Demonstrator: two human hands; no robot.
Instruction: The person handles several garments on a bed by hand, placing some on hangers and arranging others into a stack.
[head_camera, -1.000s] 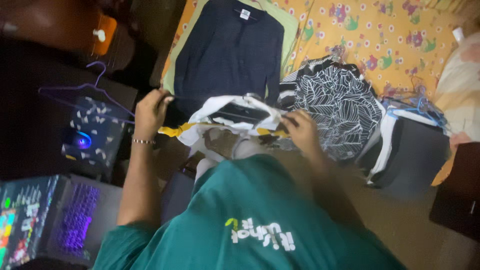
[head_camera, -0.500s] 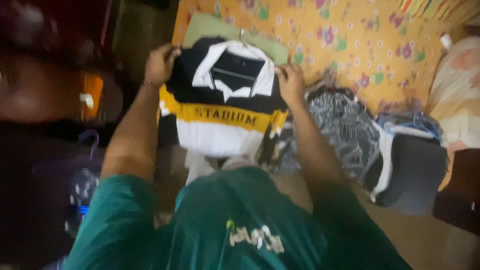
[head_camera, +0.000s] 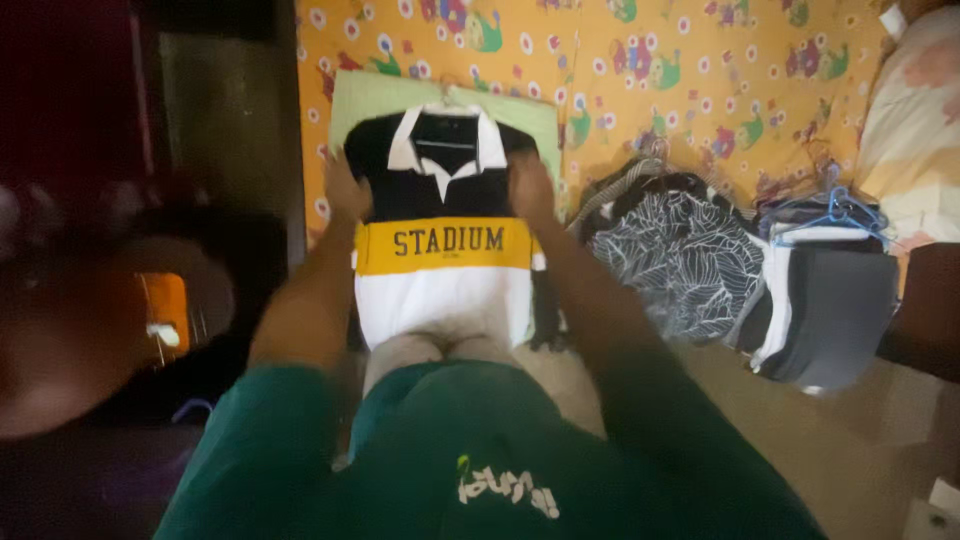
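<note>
Polo shirt (head_camera: 443, 262) in black, yellow and white is lying flat on the bed, and your fingers are pressing down on its two shoulders. Your left hand (head_camera: 345, 190) is resting on the black left shoulder with fingers spread and loose, gripping nothing; your right hand (head_camera: 528, 188) is lying the same way on the right shoulder, though blur is hiding the fingertips. The shirt is showing a white collar opened over a dark neck, a black chest, a yellow band with dark lettering, and a white lower half reaching toward your green top (head_camera: 490, 460). It is sitting on a pale green cloth (head_camera: 375, 98) over the orange flowered bedsheet (head_camera: 690, 90). Just beside your right arm, a black-and-white leaf-print garment (head_camera: 680, 255) is lying, with a blue hanger (head_camera: 838, 212) on folded dark clothes (head_camera: 835, 310) farther out.
</note>
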